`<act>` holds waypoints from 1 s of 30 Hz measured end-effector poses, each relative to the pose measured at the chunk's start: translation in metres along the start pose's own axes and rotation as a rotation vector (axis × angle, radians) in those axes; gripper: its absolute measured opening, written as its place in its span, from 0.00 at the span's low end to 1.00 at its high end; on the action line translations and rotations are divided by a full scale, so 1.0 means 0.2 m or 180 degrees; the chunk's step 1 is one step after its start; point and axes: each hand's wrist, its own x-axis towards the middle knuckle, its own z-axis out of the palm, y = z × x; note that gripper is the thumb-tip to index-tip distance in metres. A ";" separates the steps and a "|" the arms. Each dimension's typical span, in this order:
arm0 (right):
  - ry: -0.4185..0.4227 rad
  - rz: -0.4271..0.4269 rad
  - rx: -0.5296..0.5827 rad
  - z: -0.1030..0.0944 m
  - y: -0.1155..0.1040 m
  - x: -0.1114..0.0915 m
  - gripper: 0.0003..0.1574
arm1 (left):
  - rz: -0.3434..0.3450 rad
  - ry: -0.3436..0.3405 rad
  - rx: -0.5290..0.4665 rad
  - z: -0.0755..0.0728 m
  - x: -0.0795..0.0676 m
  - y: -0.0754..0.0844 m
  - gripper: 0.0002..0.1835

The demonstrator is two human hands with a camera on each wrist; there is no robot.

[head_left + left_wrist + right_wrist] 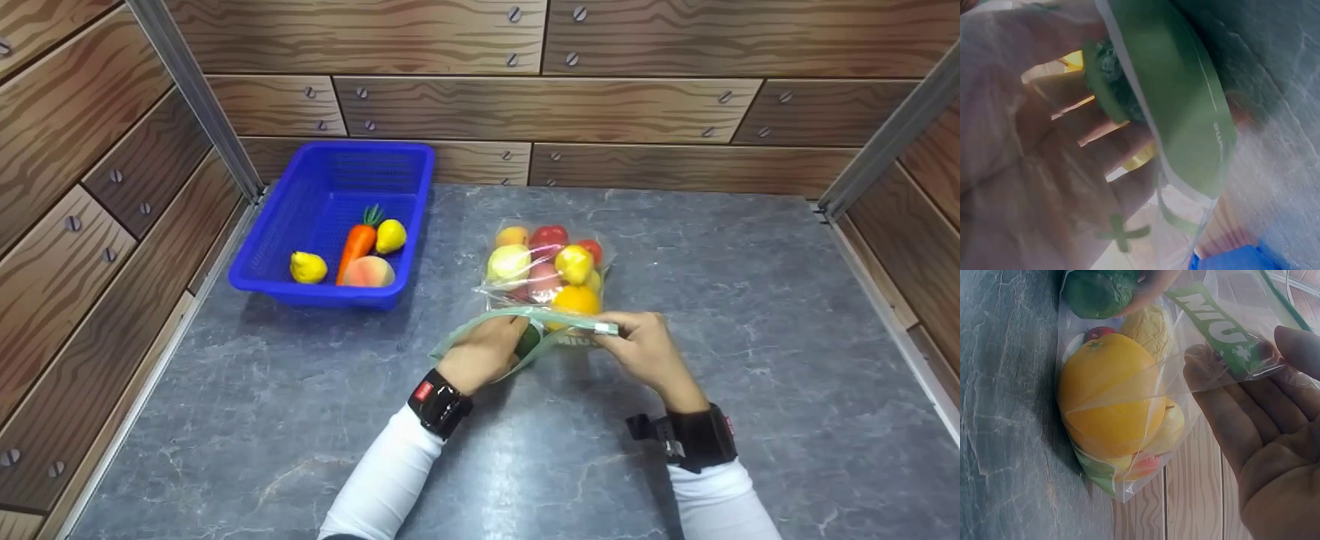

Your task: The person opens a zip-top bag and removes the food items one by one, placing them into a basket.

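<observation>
A clear zip bag [525, 281] full of fruit lies on the table, its green-edged mouth spread toward me. My left hand [486, 351] reaches into that mouth and holds a rounded dark green vegetable [529, 340], whose exact kind I cannot tell. In the right wrist view, the green vegetable [1098, 293] sits beside a large orange [1112, 394] in the bag. My right hand [641, 346] pinches the right end of the bag's mouth by the white slider [606, 328]. Plastic veils the left hand [1044, 152] in its wrist view.
At the back left stands a blue basket [259, 286] with a carrot [357, 246], a peach [368, 271] and two lemons, one of them a lemon [308, 267] near the front left corner. Wood-patterned walls [547, 109] border the grey marbled table [750, 315].
</observation>
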 end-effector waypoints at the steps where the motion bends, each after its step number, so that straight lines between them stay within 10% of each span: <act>1: 0.0027 -0.0016 -0.0008 0.00 0.00 0.00 0.08 | 0.0049 0.0010 -0.0001 -0.01 0.00 0.00 0.15; 11: 0.0165 -0.0117 -0.0069 0.00 -0.01 0.00 0.07 | 0.0476 0.0470 0.0260 -0.07 -0.10 0.00 0.17; 30: 0.0188 -0.0087 -0.0104 0.00 0.00 0.00 0.07 | 0.0509 0.0484 0.0409 -0.23 -0.17 0.10 0.20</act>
